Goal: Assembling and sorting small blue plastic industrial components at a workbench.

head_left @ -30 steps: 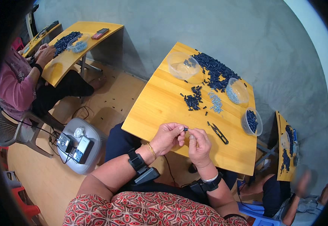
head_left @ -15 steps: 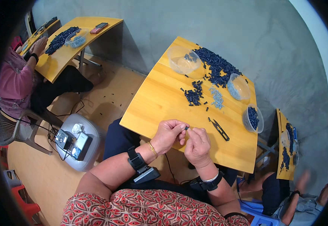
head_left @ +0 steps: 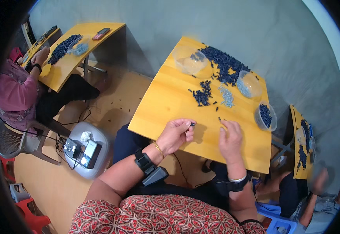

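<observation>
My left hand [head_left: 175, 136] pinches a small dark plastic piece [head_left: 192, 124] between thumb and fingertips, above the table's near side. My right hand [head_left: 231, 141] is apart from it, lowered over a slim black two-armed tool [head_left: 219, 118] like tweezers or snips. Only the tool's far tip shows past my fingertips; the hand hides the rest. The right thumb stands apart from the fingers. Beyond my hands lie a small heap of dark pieces [head_left: 202, 94] and a patch of tiny light-blue parts [head_left: 227, 96].
The yellow table [head_left: 158, 105] also bears a large pile of dark pieces [head_left: 226, 64], a mostly bare clear bowl [head_left: 179, 69], a bowl of light-blue parts [head_left: 252, 82] and a bowl of dark pieces [head_left: 272, 124]. People sit at tables on both sides. A lidded plastic bin [head_left: 100, 156] holds devices and cables.
My right hand has left the piece in my left hand and moved right, over the black tool. My left hand still pinches the piece. The view has shifted slightly.
</observation>
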Action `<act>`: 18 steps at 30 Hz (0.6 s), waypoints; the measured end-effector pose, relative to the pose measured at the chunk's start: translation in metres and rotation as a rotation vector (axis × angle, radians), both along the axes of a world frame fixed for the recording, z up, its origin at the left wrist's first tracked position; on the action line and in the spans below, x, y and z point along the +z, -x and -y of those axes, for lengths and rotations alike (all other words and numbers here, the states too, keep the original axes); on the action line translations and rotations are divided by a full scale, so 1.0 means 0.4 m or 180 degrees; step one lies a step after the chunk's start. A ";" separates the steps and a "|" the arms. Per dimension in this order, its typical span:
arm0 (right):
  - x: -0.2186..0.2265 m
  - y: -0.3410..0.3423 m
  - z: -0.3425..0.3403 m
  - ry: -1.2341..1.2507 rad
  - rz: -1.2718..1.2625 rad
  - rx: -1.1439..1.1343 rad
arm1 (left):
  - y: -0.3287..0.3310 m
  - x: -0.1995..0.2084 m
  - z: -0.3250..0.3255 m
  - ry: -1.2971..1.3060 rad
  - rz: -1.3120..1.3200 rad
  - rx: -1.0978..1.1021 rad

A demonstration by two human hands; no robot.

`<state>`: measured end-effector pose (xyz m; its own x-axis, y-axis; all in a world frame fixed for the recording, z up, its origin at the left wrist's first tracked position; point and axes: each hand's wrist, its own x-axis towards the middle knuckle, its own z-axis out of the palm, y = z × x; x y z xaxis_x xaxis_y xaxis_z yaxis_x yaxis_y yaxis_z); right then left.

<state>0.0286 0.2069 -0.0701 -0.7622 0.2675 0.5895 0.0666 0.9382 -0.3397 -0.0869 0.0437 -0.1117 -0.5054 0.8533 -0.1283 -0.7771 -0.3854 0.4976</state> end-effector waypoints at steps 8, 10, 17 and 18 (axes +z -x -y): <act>-0.035 -0.098 -0.135 -0.0352 0.1034 -0.0700 | -0.009 0.005 0.006 -0.0291 0.0245 -0.0194; -0.047 -0.095 -0.135 -0.0271 0.1037 -0.0702 | -0.001 -0.011 0.016 -0.0350 0.0260 -0.0174; -0.019 -0.040 -0.199 -0.0452 0.1045 -0.1026 | -0.004 0.012 -0.004 -0.0133 -0.0053 -0.0106; -0.029 -0.021 -0.189 0.0173 0.0987 -0.0650 | -0.001 0.009 -0.009 -0.0099 -0.0141 -0.0089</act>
